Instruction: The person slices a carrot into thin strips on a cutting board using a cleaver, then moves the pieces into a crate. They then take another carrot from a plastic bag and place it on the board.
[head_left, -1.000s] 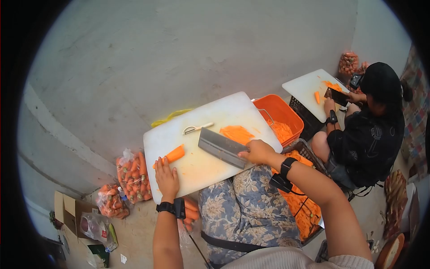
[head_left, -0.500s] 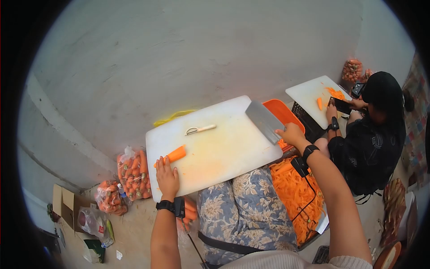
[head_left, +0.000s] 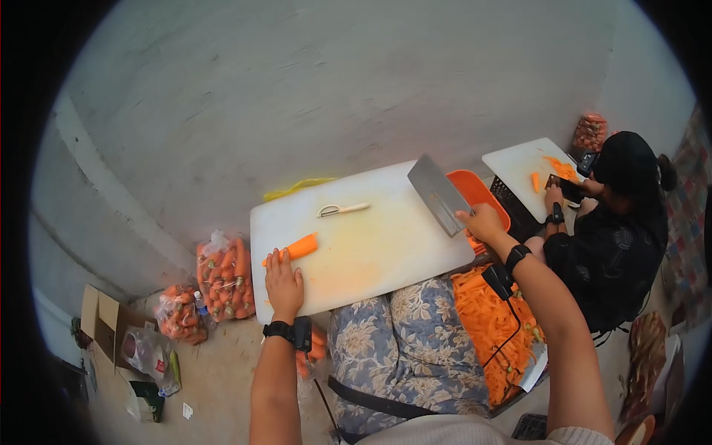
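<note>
A peeled carrot (head_left: 300,246) with a cut end lies on the left part of a white cutting board (head_left: 371,256). The fingers of my left hand (head_left: 284,285) rest over its near end and hold it against the board. In my right hand (head_left: 485,224) is the handle of a cleaver (head_left: 439,194). Its wide blade is tilted over the board's right edge, beside an orange plastic container (head_left: 482,194), and is apart from the carrot. A white-handled peeler (head_left: 343,210) lies near the board's far side.
Carrot shreds (head_left: 489,319) fill a container right of my lap. Bags of carrots (head_left: 225,278) and a cardboard box (head_left: 107,322) stand on the floor at left. At right, a person in black (head_left: 612,245) cuts carrot on another white board (head_left: 515,167). A wall rises behind.
The view has shifted slightly. The cleaver blade is a little higher over the board's right edge. My left hand remains on the carrot.
</note>
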